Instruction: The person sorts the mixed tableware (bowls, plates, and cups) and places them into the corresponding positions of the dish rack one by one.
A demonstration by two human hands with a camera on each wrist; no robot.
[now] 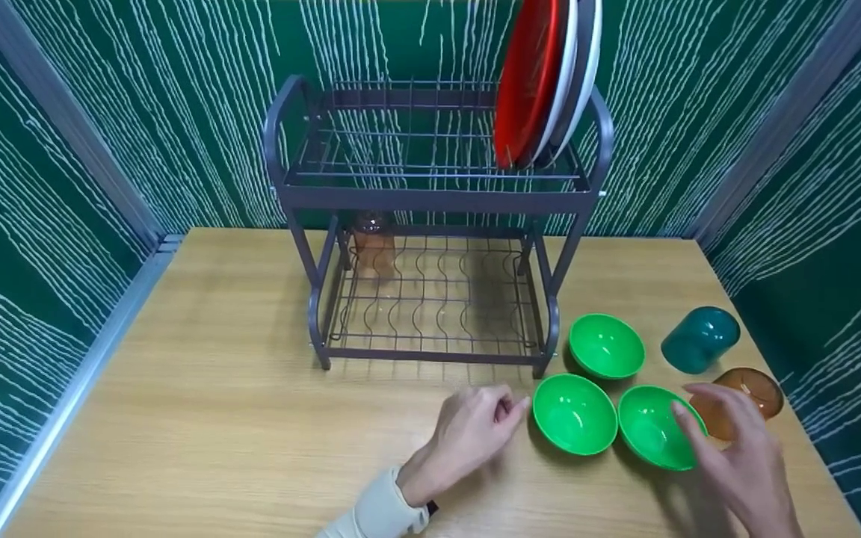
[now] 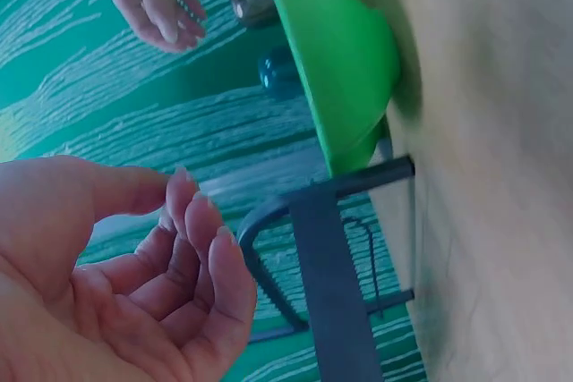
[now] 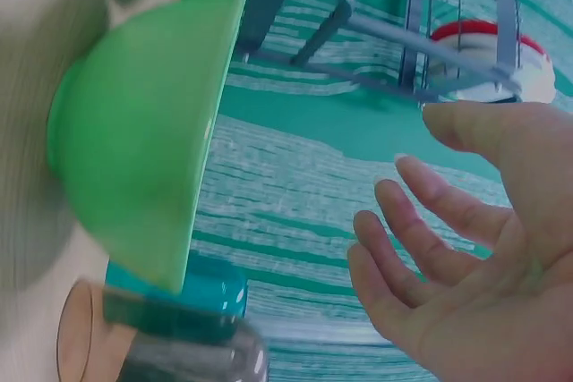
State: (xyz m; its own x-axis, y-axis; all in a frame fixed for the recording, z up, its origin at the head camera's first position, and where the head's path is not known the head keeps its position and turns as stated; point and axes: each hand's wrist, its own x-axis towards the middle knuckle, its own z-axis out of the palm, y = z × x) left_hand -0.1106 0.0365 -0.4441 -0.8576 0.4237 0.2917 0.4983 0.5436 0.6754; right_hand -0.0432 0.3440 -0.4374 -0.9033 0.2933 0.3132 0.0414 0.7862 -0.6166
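Three green bowls stand upright on the table: a left bowl [image 1: 575, 415], a right bowl [image 1: 655, 430] and a back bowl [image 1: 607, 347]. My left hand [image 1: 468, 433] is just left of the left bowl, fingers loosely bent and holding nothing. In the left wrist view this hand [image 2: 152, 266] is apart from the bowls. My right hand [image 1: 748, 456] hovers by the right bowl's right side, overlapping its rim in the head view. In the right wrist view its fingers [image 3: 430, 239] are spread and bare, with a gap to the bowl [image 3: 143, 131].
A teal cup [image 1: 701, 340] and an amber cup [image 1: 755, 392] are at the right edge. Behind stands a two-tier dish rack [image 1: 438, 199], with a red plate [image 1: 528, 82] and several other plates upright on top. An amber glass [image 1: 374, 246] sits on its lower tier.
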